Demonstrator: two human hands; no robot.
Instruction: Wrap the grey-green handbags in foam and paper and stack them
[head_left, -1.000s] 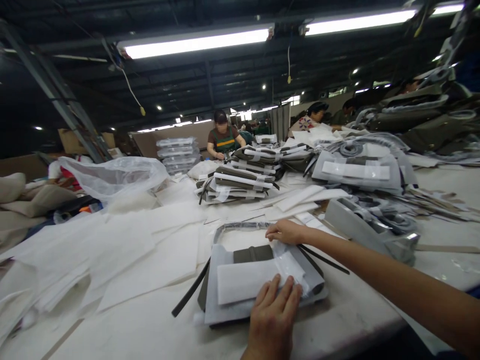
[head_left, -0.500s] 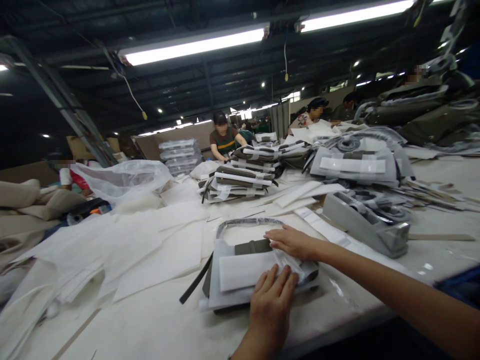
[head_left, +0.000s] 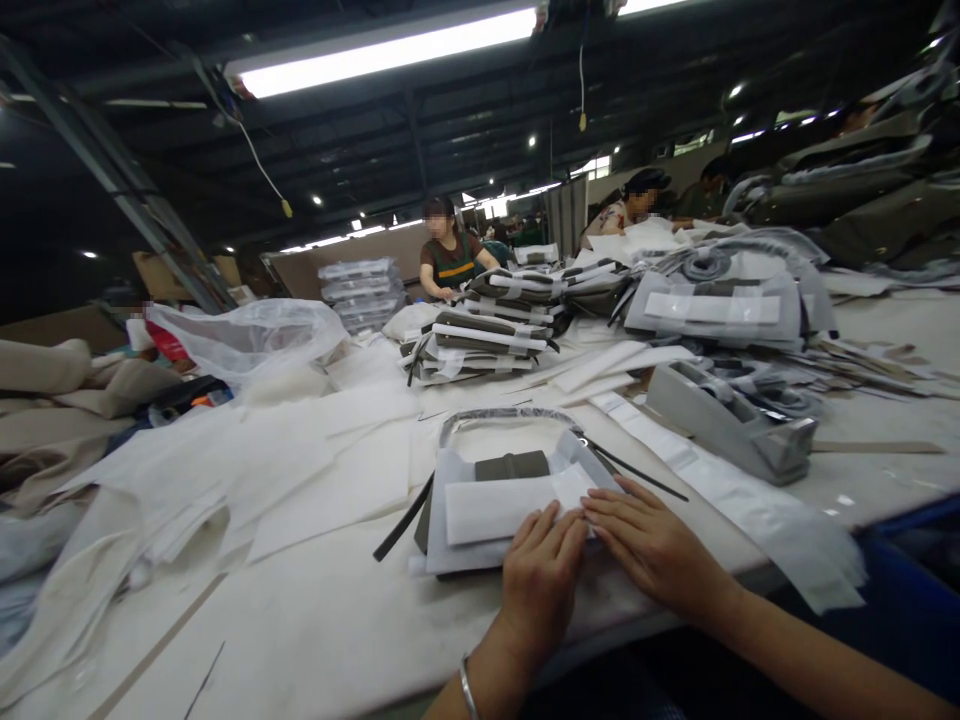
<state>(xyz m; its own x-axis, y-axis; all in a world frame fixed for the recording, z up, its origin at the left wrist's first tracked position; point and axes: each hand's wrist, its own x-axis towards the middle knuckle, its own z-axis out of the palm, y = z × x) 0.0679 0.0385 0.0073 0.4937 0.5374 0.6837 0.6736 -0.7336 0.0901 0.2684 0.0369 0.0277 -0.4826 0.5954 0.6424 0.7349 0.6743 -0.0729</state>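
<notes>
A dark olive handbag (head_left: 513, 465) lies on the table in front of me, with white foam sheeting around its body. A thick white foam strip (head_left: 495, 508) lies across its front, and its handle (head_left: 510, 415), in clear wrap, arches at the far side. Dark straps stick out to both sides. My left hand (head_left: 541, 570) rests on the strip's right part with its fingers stretched out. Close beside it, my right hand (head_left: 652, 540) lies flat over the bag's right end, fingers extended. The surface under my right palm is hidden.
A grey tape dispenser (head_left: 731, 425) stands at right, near a white foam strip (head_left: 697, 480). Loose white sheets (head_left: 330, 490) spread at left. Stacked wrapped bags (head_left: 480, 345) and another wrapped bag (head_left: 712, 305) lie farther back. A person (head_left: 450, 255) works across the table.
My right hand has come down from the bag's upper right to its right end, beside my left hand. The upper right corner and a dark strap there now show.
</notes>
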